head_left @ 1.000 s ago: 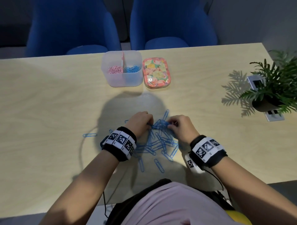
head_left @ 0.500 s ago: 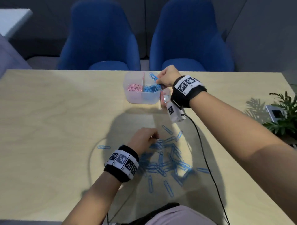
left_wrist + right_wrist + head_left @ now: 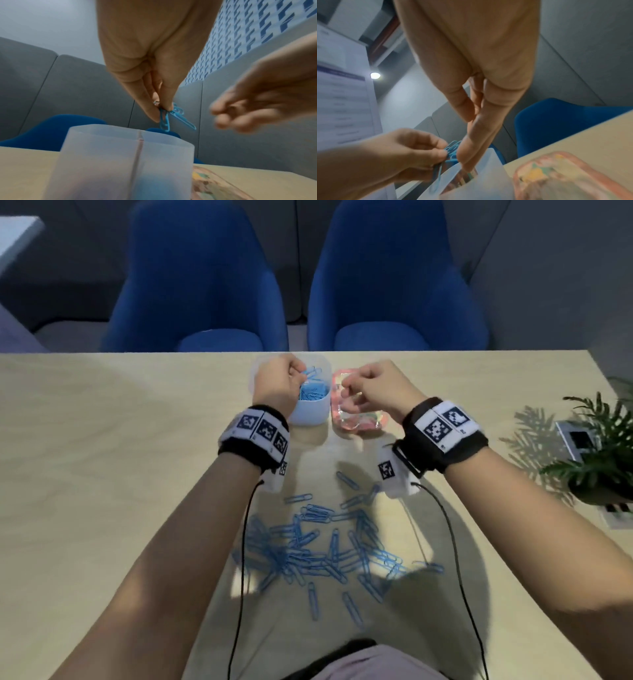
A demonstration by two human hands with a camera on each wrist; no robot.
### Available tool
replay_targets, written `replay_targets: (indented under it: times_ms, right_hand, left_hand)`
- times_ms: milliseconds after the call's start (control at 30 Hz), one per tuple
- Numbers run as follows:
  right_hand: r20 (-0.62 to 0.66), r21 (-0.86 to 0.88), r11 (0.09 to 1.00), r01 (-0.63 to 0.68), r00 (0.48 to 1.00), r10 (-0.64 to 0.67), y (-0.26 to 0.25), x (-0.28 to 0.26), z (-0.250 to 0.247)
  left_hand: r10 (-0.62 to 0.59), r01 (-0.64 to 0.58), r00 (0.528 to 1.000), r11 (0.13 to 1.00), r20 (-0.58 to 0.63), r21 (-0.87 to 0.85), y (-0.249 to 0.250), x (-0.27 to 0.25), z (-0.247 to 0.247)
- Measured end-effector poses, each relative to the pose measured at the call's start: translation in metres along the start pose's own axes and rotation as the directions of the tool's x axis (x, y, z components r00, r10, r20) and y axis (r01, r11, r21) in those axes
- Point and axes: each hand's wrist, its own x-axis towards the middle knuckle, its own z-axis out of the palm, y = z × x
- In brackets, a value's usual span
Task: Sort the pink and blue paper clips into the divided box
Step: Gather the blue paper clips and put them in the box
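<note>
- The left hand (image 3: 279, 383) is now up at the divided box (image 3: 310, 416); half a second ago it was low on the table (image 3: 102, 474) at the heap of clips, so it has carried a small load across.
- Its thumb and fingers are closed tight on a few blue paper clips (image 3: 169, 119); in the left wrist view these held clips hang from the fingertips (image 3: 155, 116) just above the rim of the box, not yet let go.
- The right hand (image 3: 371, 392), which half a second ago was over the blue compartment of the box, is now beside it, above the flowery lid (image 3: 363, 424); its fingers are loosely curled and I see nothing in them, so I judge its own clips are already dropped.
- In the right wrist view a right fingertip (image 3: 467, 155) stands very near the held clips; whether it touches them I cannot tell.
- The blue compartment, on the right of the divider (image 3: 139, 148), already has a pile of blue clips (image 3: 313, 393) in it; the left compartment is hidden behind the left hand in the head view.
- For the task this means one more small batch is about to go in; the left hand needs only to open over the right compartment.
- Many loose blue clips (image 3: 325, 549) lie on the table near the person; I see no pink ones among them, so the pink part seems finished and the blue part is far from done.
</note>
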Motion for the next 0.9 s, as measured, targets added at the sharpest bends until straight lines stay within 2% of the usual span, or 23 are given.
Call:
replay_targets:
  times_ms: [100, 233, 300, 367, 400, 467, 533, 600, 700, 800, 900]
  right_hand:
    - [0.025, -0.005, 0.998, -0.070, 0.997, 0.070, 0.038, -0.041, -0.020]
    - [-0.040, -0.068, 0.987, -0.149, 0.988, 0.146, 0.091, -0.087, -0.048]
    - [-0.085, -0.204, 0.965, -0.167, 0.985, 0.152, 0.119, -0.112, -0.061]
    - [-0.109, -0.383, 0.907, -0.173, 0.984, 0.142, 0.151, -0.137, -0.075]
    - [-0.103, -0.450, 0.874, -0.186, 0.982, 0.156, 0.167, -0.148, -0.077]
    - [-0.101, -0.524, 0.828, -0.200, 0.980, 0.173, 0.190, -0.164, -0.082]
    - [-0.097, -0.526, 0.831, -0.180, 0.984, 0.152, 0.205, -0.173, -0.079]
    - [-0.095, -0.503, 0.853, -0.137, 0.990, 0.104, 0.211, -0.177, -0.068]
    - [-0.117, -0.479, 0.872, -0.097, 0.992, 0.046, 0.208, -0.170, -0.050]
    - [-0.104, -0.518, 0.853, -0.066, 0.995, 0.014, 0.195, -0.153, -0.028]
    - [-0.008, -0.566, 0.825, -0.018, 1.000, 0.017, 0.180, -0.136, -0.010]
  left_hand:
    - [-0.018, 0.017, 1.000, 0.993, 0.010, 0.113, 0.000, 0.023, 0.011]
    - [0.021, -0.070, 0.983, 0.962, 0.184, 0.265, 0.004, 0.021, 0.022]
    - [0.125, -0.177, 0.976, 0.933, 0.180, 0.313, 0.003, 0.000, 0.022]
    - [0.330, -0.353, 0.936, 0.875, 0.125, 0.330, -0.005, -0.032, 0.027]
    - [0.368, -0.410, 0.911, 0.857, 0.185, 0.312, -0.011, -0.049, 0.027]
    - [0.281, -0.409, 0.866, 0.874, 0.414, 0.262, -0.021, -0.070, 0.034]
    - [0.156, -0.340, 0.807, 0.912, 0.570, 0.231, -0.027, -0.082, 0.046]
    - [0.110, -0.324, 0.786, 0.911, 0.608, 0.254, -0.032, -0.093, 0.058]
    - [0.165, -0.389, 0.764, 0.889, 0.623, 0.242, -0.030, -0.104, 0.077]
    - [0.209, -0.467, 0.690, 0.859, 0.693, 0.207, -0.020, -0.118, 0.088]
    - [0.216, -0.518, 0.636, 0.831, 0.741, 0.202, -0.021, -0.133, 0.087]
